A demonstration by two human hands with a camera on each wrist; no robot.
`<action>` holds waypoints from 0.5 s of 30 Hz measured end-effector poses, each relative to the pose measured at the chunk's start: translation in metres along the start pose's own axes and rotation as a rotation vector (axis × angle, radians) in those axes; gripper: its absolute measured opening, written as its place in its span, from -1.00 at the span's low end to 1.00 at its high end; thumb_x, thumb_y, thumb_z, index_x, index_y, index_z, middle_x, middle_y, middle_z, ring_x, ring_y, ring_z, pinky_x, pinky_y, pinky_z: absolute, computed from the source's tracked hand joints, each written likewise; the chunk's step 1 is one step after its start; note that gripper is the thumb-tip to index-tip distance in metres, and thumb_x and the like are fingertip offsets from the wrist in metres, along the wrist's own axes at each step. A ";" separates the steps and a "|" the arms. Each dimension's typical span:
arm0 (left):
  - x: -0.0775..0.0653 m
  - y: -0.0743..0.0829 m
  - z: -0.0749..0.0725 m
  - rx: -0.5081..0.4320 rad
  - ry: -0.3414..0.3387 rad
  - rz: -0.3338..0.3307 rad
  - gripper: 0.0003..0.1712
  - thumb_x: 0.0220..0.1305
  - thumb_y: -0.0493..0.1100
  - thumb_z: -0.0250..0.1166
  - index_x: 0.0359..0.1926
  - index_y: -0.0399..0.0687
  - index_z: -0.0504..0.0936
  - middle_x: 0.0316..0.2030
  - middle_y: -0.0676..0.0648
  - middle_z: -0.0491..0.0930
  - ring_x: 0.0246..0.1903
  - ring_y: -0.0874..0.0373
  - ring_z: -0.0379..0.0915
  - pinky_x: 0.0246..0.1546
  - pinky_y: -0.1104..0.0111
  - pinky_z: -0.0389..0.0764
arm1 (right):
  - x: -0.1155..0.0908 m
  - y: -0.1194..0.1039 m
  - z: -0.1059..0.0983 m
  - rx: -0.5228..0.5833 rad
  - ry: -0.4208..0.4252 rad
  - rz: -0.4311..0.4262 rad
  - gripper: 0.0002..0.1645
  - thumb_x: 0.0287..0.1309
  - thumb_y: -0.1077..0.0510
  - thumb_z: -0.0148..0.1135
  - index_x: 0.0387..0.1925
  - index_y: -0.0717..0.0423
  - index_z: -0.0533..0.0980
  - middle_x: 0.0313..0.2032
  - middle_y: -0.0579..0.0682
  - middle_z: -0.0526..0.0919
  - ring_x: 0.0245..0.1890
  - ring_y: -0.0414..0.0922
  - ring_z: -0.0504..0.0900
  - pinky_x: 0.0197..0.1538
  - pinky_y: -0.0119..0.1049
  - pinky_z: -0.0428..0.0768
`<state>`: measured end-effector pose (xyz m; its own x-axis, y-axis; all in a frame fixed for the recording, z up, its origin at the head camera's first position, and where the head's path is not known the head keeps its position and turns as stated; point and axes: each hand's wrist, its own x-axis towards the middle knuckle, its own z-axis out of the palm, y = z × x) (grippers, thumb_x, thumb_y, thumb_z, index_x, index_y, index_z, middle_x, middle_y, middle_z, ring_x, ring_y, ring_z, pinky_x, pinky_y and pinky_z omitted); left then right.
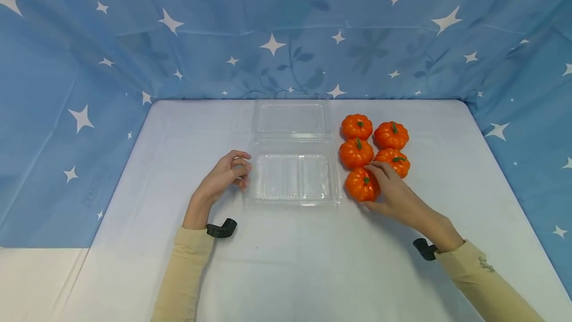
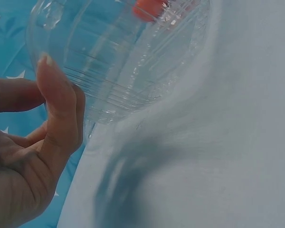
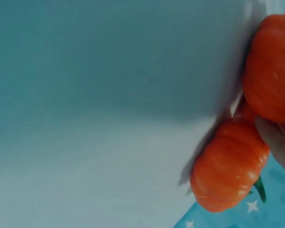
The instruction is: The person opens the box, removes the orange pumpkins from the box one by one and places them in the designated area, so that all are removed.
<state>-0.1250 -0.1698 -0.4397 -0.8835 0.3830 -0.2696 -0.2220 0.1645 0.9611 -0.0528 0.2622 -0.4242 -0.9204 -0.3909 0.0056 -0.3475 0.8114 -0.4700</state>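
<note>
A clear plastic clamshell container (image 1: 292,201) lies with its lid (image 1: 291,119) folded back, away from the person. At the container's left edge, my left hand (image 1: 225,175) has its fingers curled; in the left wrist view the thumb and fingers (image 2: 61,102) pinch the rim. To the right of the container, my right hand (image 1: 395,195) grips the nearest small orange pumpkin (image 1: 361,185), thumb on the near side and fingers on the far side. That pumpkin shows only partly in the right wrist view, at the right edge. Nothing lies inside the container.
Several more orange pumpkins with green stems stand close together behind the held one, among them a middle-left pumpkin (image 1: 355,154), a back-left pumpkin (image 1: 356,126) and a back-right pumpkin (image 1: 391,135). The white table (image 1: 286,272) ends at a blue star-patterned curtain (image 1: 201,53).
</note>
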 end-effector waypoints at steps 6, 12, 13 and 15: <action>-0.002 0.000 0.001 -0.005 0.002 0.005 -0.48 0.49 -0.33 0.10 0.36 -0.43 0.21 -0.19 -0.29 0.47 -0.55 0.13 0.49 -0.49 0.29 0.64 | 0.000 0.001 0.001 -0.024 -0.003 -0.008 0.08 -0.03 0.20 0.63 0.44 0.41 0.24 0.36 0.35 0.30 0.34 0.27 0.33 0.25 0.27 0.54; -0.003 0.001 0.002 0.018 -0.013 -0.006 -0.48 0.51 -0.30 0.11 0.37 -0.40 0.20 -0.23 -0.30 0.46 -0.54 0.12 0.48 -0.50 0.29 0.63 | -0.003 -0.002 0.000 -0.027 -0.028 0.003 0.12 0.01 0.16 0.62 0.47 0.42 0.19 0.41 0.40 0.25 0.41 0.32 0.26 0.28 0.30 0.49; -0.003 0.001 0.002 0.029 -0.015 -0.010 -0.47 0.51 -0.29 0.11 0.37 -0.39 0.21 -0.22 -0.31 0.46 -0.53 0.12 0.49 -0.49 0.29 0.63 | -0.003 -0.003 0.000 -0.029 -0.025 0.005 0.13 0.01 0.14 0.63 0.47 0.42 0.19 0.42 0.40 0.25 0.42 0.32 0.26 0.28 0.30 0.48; -0.003 0.001 0.001 0.057 -0.013 -0.011 -0.46 0.51 -0.27 0.13 0.38 -0.37 0.22 -0.20 -0.33 0.48 -0.53 0.12 0.50 -0.47 0.28 0.65 | -0.003 -0.004 -0.001 -0.024 -0.019 0.006 0.14 0.02 0.10 0.63 0.48 0.42 0.19 0.43 0.39 0.25 0.42 0.31 0.27 0.29 0.30 0.48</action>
